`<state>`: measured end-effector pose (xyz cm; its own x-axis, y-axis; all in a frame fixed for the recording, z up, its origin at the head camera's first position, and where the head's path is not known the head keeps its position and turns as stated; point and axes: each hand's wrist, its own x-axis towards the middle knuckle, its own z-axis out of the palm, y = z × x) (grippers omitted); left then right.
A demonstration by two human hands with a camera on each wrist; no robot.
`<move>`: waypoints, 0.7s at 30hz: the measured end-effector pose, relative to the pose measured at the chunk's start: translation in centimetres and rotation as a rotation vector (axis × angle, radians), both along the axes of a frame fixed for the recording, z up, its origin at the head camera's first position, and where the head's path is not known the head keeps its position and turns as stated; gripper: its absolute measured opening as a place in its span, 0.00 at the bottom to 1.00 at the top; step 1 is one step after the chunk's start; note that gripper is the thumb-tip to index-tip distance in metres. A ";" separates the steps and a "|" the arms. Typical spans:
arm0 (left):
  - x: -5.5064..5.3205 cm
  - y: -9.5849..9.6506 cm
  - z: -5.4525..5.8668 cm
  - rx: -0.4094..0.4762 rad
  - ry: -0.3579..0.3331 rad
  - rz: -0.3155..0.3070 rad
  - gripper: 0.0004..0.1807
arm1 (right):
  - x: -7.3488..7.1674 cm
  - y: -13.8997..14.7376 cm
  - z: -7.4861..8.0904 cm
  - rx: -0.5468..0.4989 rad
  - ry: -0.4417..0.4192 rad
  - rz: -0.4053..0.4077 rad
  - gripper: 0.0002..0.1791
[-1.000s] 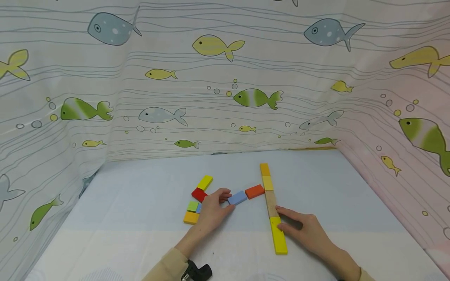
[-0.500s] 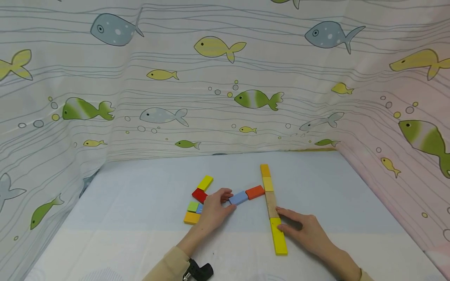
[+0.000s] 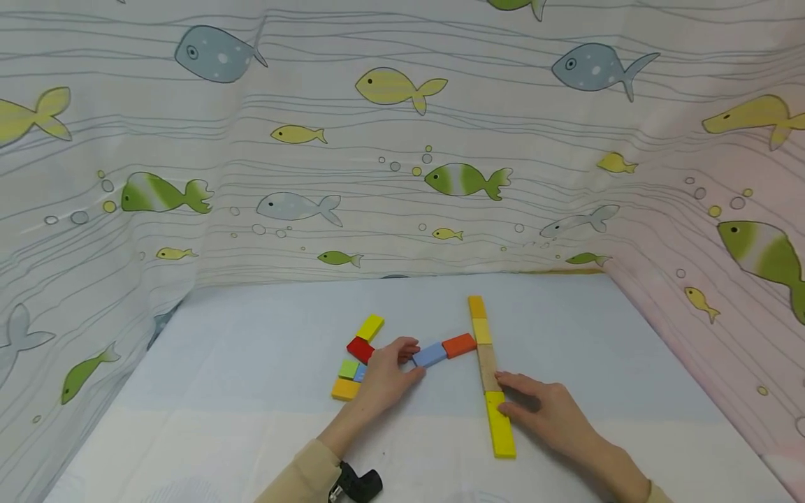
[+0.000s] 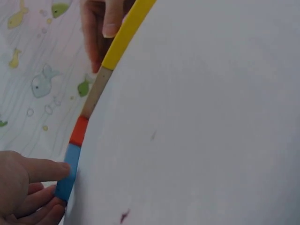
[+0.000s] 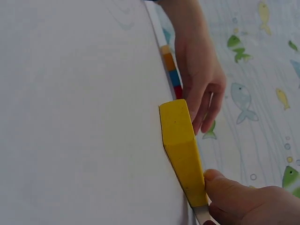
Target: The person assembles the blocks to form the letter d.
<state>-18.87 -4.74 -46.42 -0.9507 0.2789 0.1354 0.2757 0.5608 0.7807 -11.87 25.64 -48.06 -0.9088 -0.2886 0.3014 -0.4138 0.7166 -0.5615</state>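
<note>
A line of flat wooden blocks runs away from me: a long yellow block (image 3: 500,423), a plain wood block (image 3: 488,367), a pale yellow block (image 3: 481,331) and an orange block (image 3: 477,307). Off its left side lie an orange-red block (image 3: 460,345) and a blue block (image 3: 430,355), end to end. My left hand (image 3: 385,374) pinches the blue block's left end, thumb on the near side and fingers at its far end. Along the line's right side, my right hand (image 3: 553,416) rests its thumb against the yellow block and its index finger against the plain one.
Left of my left hand are a yellow block (image 3: 370,327), a red block (image 3: 360,348), a green block (image 3: 349,369) and an orange block (image 3: 344,389). My left forearm partly covers another blue piece (image 3: 360,374). A fish-patterned cloth (image 3: 377,161) hangs behind the white table (image 3: 251,335).
The head view shifts slightly, so everything sits a little lower and farther right. Both hands and the blocks keep their places relative to each other.
</note>
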 end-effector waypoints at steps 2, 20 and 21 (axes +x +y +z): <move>0.0 -0.1 0.1 0.001 -0.003 0.000 0.24 | -0.1 0.1 0.1 0.012 0.004 0.000 0.27; 2.3 -6.1 3.7 0.103 -0.005 0.155 0.24 | -1.4 -0.1 3.2 0.109 -0.124 0.106 0.27; 2.3 -6.5 3.7 0.100 -0.008 0.174 0.24 | -1.5 -0.1 3.4 0.114 -0.130 0.110 0.28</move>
